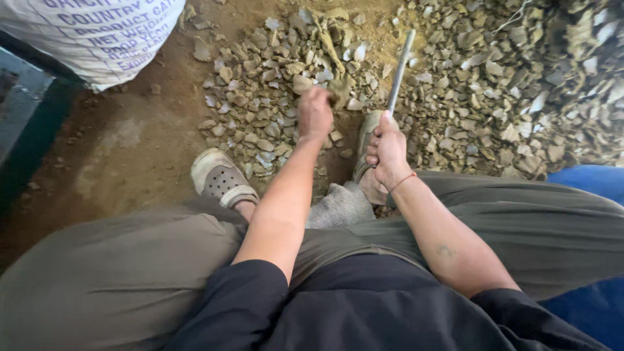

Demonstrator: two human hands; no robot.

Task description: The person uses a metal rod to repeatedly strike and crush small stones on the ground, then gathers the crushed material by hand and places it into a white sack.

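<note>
Dirt floor with stone chips, left hand fingers clamped on chip, right hand gripping metal rod

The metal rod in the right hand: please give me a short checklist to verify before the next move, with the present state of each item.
1. Right hand closed firmly around the metal rod: ok.
2. Left hand apart from the rod: ok, it is down on the stone pieces, to the left of the rod.
3. What the left hand grips: cannot tell, the picture is blurred there.
4. Rod tip visible and free: cannot tell, its far end lies among the pieces.
5. Feet away from the rod: not ok, the right shoe lies just beside the right hand; the left shoe is well apart.
</note>
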